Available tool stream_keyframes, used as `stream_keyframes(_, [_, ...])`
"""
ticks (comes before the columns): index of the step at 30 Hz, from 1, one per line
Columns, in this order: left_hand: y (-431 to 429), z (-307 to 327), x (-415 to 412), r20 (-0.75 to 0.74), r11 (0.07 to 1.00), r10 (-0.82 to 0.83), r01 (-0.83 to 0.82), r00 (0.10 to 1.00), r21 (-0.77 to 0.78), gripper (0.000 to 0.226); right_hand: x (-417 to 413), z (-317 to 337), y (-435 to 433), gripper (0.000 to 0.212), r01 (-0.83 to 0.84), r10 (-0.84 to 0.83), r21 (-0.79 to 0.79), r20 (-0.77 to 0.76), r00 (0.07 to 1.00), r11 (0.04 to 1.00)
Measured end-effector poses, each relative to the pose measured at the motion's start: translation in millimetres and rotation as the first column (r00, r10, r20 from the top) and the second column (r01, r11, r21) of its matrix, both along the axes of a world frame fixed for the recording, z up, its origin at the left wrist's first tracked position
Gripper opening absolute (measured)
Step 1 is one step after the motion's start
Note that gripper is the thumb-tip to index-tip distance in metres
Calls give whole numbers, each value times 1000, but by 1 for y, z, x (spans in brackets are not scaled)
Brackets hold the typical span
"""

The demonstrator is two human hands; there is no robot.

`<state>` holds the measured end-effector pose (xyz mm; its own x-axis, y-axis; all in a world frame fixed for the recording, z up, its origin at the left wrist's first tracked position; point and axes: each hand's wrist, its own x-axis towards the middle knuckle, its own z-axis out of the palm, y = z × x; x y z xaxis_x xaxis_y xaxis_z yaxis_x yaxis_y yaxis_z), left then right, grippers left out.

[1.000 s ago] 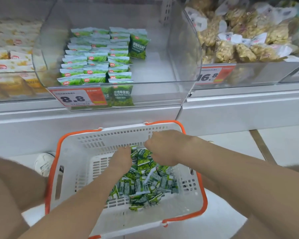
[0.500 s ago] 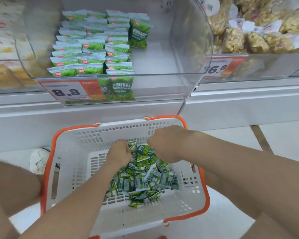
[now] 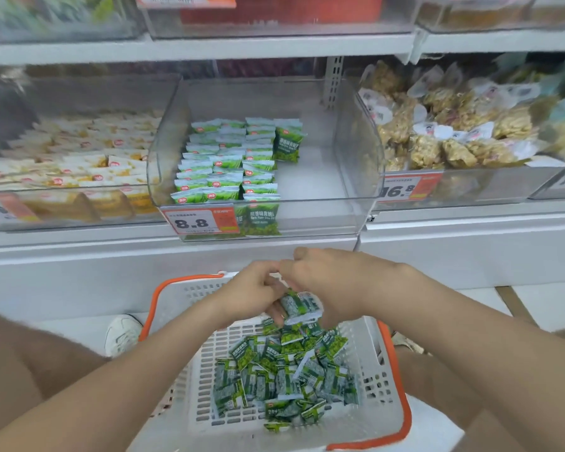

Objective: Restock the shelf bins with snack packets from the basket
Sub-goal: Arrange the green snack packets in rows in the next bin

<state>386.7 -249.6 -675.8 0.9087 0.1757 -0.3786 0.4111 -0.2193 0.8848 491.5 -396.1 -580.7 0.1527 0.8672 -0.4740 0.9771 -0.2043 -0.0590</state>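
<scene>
As both my hands meet just above the far side of the white slotted plastic basket w/ an orange rim, they grip a small bunch of green snack packets between them. My left hand has its fingers curled under and against the bunch's left side. My right hand curls over it from the right, knuckles up. The bunch hangs clear of the loose pile of green packets lying in the basket bottom, mostly twd the middle and right. The basket sits on the floor in front of the white shelf base, btwn my legs.

Above it, the clear plastic shelf bin holds neat rows of matching green packets, packed into its left half. An orange-and-white price tag reading 8.8 is fixed to the bin front. The bin to the left holds yellow-and-white packets. The bin to the right holds clear bags of tan snacks, w/ a tag reading 16.8 on its front. A white shoe shows just left of the basket.
</scene>
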Motion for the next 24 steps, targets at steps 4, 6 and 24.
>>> stream_keyframes(4, [-7, 54, -5, -7, 975, 55, -55, 998, -216, 26, -1, 17, -6, 45, -22, 34, 265, -41, 999, 964])
stream_keyframes(6, [-4, 75, -7, -22, 952, 104, -106, 994, -287, 30, 7, 34, -6, 30, 84, -24, 428, -143, 989, 900])
stream_keyframes(24, [35, 128, 24, 408, 754, 32, -290, 913, 590, 24, 64, 60, 42, 21, 786, -200, 368, -833, 516, 497])
